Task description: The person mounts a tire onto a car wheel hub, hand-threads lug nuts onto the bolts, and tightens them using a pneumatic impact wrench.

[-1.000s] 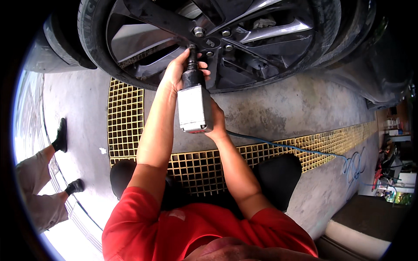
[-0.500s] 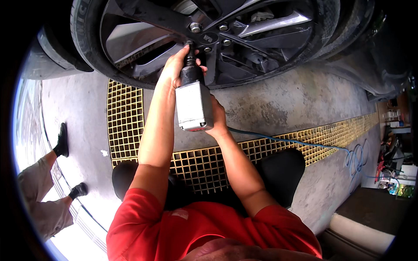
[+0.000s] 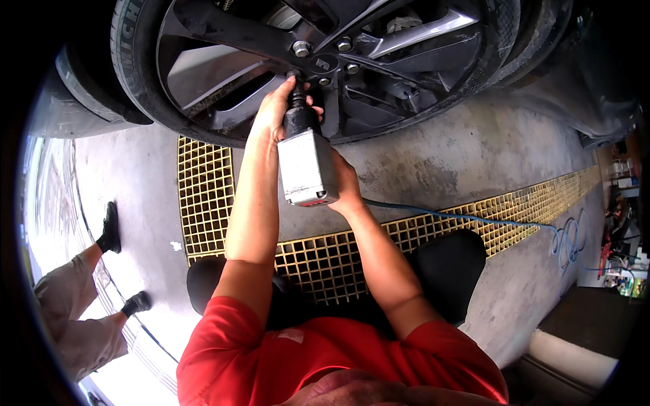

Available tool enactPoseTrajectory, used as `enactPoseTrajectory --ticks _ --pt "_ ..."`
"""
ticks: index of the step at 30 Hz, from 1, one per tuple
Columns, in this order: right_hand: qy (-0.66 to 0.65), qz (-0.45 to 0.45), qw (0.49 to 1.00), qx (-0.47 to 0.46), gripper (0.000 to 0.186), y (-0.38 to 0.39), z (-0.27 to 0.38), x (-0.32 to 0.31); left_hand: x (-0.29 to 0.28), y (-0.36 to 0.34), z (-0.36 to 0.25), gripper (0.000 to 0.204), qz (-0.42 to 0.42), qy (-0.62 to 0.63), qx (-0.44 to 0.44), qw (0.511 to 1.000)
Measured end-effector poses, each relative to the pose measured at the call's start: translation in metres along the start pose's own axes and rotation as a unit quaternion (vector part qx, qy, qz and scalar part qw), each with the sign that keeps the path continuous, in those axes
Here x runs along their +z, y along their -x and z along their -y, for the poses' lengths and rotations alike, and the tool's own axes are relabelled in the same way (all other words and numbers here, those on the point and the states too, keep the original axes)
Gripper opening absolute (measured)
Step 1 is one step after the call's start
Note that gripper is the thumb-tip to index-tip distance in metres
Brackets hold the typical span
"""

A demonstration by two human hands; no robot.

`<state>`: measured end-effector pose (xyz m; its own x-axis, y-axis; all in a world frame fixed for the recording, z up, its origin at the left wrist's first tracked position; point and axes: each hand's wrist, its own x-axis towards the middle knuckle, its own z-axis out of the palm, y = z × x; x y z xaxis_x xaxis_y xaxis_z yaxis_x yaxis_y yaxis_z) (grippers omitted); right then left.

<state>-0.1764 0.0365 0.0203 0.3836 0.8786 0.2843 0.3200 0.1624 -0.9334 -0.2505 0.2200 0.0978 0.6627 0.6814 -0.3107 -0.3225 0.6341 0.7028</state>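
A silver and black air impact wrench [image 3: 306,169] points up at a dark alloy wheel [image 3: 233,34] with a black tyre [image 3: 132,74]. My left hand [image 3: 272,111] is closed around its black nose and socket, just at the wheel's hub. Behind the silver body, my right hand [image 3: 347,181] wraps the handle, which is mostly hidden. The socket's tip meets the wheel at the left of the centre cap [image 3: 325,63]; what sits inside it is hidden. Several lug bolts, such as a silver one [image 3: 302,49], show around the cap.
A blue air hose [image 3: 447,215] runs right from the wrench to loose coils [image 3: 569,243] on the concrete floor. Yellow grating [image 3: 206,203] crosses the floor below my arms. Another person's legs [image 3: 78,287] stand at left. A dark box [image 3: 582,321] lies lower right.
The whole view has shifted slightly, so most things sit a little further right. Both hands keep their grip on the impact wrench, its socket still at the wheel.
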Motion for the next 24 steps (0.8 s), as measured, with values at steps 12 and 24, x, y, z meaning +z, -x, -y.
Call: enactPoseTrajectory --ticks 12,24 --pt "0.038 0.021 0.998 0.034 0.056 -0.011 0.001 -0.003 -0.012 -0.012 -0.003 0.047 0.028 -0.014 0.002 1.000" --pt "-0.100 -0.007 0.995 0.028 0.045 0.025 -0.001 -0.021 0.015 0.011 0.024 0.044 0.003 -0.023 -0.033 0.999"
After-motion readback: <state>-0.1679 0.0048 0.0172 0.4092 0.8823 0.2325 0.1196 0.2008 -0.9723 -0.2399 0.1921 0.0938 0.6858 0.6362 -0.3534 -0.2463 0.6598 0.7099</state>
